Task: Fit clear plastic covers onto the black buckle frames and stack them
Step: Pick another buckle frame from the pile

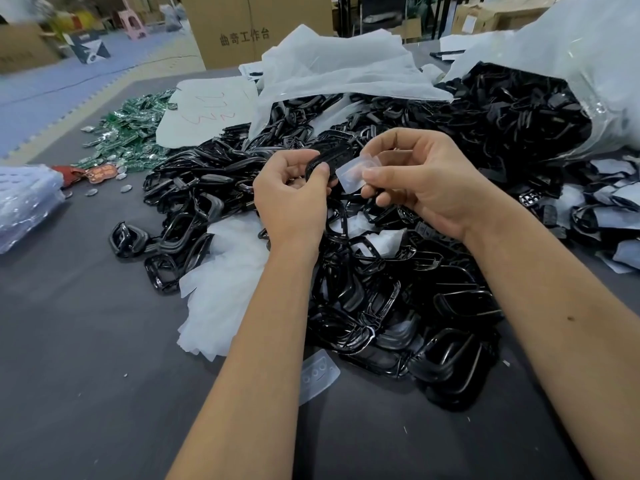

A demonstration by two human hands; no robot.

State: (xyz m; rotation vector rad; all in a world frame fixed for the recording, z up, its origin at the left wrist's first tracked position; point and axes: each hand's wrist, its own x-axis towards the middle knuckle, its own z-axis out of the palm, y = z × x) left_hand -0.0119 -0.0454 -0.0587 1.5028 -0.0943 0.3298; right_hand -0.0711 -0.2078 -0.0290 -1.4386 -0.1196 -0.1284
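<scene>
Left hand point(291, 195) curled, pinching black buckle frame point(329, 161); right hand point(420, 178) pinching clear plastic cover point(356, 174) beside it. Frame's lower part hidden behind fingers.

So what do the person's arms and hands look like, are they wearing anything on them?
Both forearms are bare as far as the view shows: no sleeves, gloves, watch or rings visible. The left hand and right hand have short, unpainted nails on the fingers. The right forearm has a small dark mark partway along it.

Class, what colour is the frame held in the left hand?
Black frame, gripped by the left hand; the head view shows it.
</scene>
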